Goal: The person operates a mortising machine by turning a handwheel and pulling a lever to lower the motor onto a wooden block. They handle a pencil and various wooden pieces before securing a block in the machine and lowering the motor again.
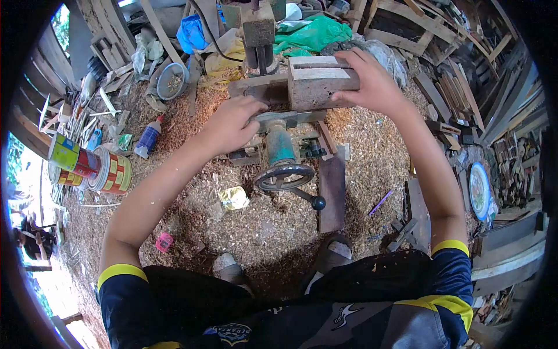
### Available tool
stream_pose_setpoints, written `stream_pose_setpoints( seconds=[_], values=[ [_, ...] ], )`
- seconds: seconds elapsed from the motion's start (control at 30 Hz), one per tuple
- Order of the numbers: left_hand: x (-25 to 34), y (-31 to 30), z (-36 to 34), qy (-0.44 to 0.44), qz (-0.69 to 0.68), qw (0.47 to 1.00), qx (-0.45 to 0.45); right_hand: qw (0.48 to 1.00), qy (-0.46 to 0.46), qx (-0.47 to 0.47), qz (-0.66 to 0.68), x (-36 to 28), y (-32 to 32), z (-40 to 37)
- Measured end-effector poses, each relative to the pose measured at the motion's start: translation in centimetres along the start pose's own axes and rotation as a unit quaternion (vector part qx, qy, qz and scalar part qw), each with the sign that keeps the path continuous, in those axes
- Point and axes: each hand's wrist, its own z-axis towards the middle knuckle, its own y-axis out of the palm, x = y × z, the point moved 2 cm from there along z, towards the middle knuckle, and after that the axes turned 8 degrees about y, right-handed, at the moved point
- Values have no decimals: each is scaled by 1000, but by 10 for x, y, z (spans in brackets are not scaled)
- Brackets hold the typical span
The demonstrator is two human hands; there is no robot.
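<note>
My right hand (pixel 372 81) is wrapped round the right end of a wooden block (pixel 317 92) with a long slot in its top. The block stands at the clamp of a machine with a teal screw housing (pixel 280 145) and a round handwheel (pixel 285 177). To the left of the block, my left hand (pixel 233 123) is at the clamp's metal jaw (pixel 273 120), its fingers curled in. What lies under those fingertips is hidden. Just behind the block rises the machine's upright head (pixel 258 35).
Wood shavings cover the floor. Paint cans (pixel 110 168), a blue bottle (pixel 149 136) and a bucket (pixel 172 81) stand left. A dark plank (pixel 332 195) lies beside the handwheel. Scrap wood (pixel 459 93) is piled right, and a green plastic sheet (pixel 314 35) lies behind.
</note>
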Motion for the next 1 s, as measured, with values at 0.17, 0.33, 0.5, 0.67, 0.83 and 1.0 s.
stream_pose_setpoints(
  seconds=[0.17, 0.33, 0.5, 0.67, 0.83, 1.0],
  values=[
    [25, -25, -7, -38, -7, 998, 44, 1000, 0, 10, 21, 4, 2, -2],
    [79, -32, -29, 41, -35, 998, 40, 1000, 8, 13, 17, 5, 2, -4],
    [98, 8, -50, 66, -75, 994, 43, 1000, 12, 17, 13, 2, 1, -5],
    [109, 16, -15, 81, -15, 993, 80, 999, -15, 46, 0, 3, 4, -6],
    [142, 16, 39, 210, 163, 954, -141, 1000, -8, 26, 10, 3, 3, -4],
    [157, -5, 1, 126, 64, 990, -19, 999, 3, 45, 14, 2, 4, -11]
  ],
)
